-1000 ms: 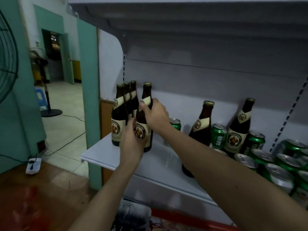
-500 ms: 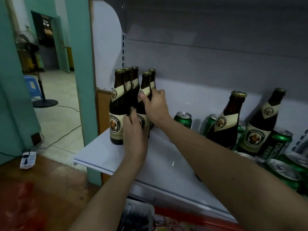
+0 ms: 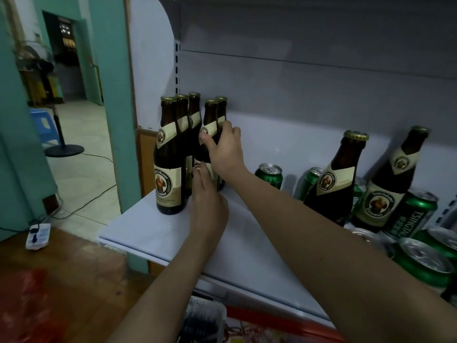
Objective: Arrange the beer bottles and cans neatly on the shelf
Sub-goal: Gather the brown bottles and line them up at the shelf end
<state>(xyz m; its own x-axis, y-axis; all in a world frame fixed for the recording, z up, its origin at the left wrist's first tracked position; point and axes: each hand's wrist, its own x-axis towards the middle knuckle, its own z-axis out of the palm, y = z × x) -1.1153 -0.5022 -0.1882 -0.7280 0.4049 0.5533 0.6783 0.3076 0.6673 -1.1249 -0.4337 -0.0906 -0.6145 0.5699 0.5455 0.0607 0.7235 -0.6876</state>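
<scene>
Both arms outstretched, right hand (image 3: 226,151) in curled grip, left hand (image 3: 207,206) flat, fingers straight.

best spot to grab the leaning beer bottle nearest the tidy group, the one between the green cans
Judging by its pose, take the leaning bottle round the bare neck just below the gold cap, coming from above and the front. It tilts back to the right, and green cans crowd its lower body, so the neck is the free, narrow part. The open shelf lies to its left.
</scene>
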